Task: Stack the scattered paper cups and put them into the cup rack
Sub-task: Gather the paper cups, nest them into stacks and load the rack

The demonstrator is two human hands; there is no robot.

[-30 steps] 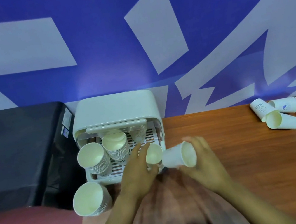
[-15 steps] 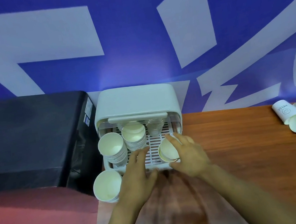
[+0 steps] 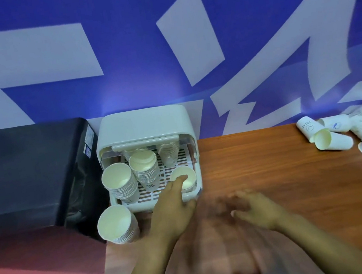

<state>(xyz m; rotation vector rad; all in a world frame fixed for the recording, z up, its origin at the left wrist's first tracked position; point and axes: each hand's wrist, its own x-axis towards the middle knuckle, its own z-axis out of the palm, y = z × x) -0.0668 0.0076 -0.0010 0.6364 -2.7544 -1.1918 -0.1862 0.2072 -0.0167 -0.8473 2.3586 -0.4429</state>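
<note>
Cups first, L to R: a tall nested stack [image 3: 118, 225] stands on the table just outside the cup rack's [image 3: 142, 124] front-left corner, mouth up, long axis near vertical w/ a slight lean; prob. parked there because the rack's left side is already full. Inside the rack, on its slatted tray, a front-left stack [image 3: 119, 182] and a mid stack [image 3: 144, 166] sit mouth up, axes tilted a bit toward the camera; a back stack [image 3: 169, 154] looks rim-down, hard to tell. The short stack [image 3: 183, 178] at front-right sits mouth up, leaning slightly.

Left hand [image 3: 171, 207] reaches over the tray's front lip, fingertips on that short stack's near rim, likely steadying or seating it; fingers fairly straight, not wrapped round it.

Right hand [image 3: 257, 211] hovers over the wooden table [image 3: 262, 159], blurred, fingers spread, holding nothing; it's between the rack and the loose cups.

Scattered cups [image 3: 332, 141] lie far right on their sides, axes roughly horizontal, mouths pointing various ways, so plenty left to do.
</note>
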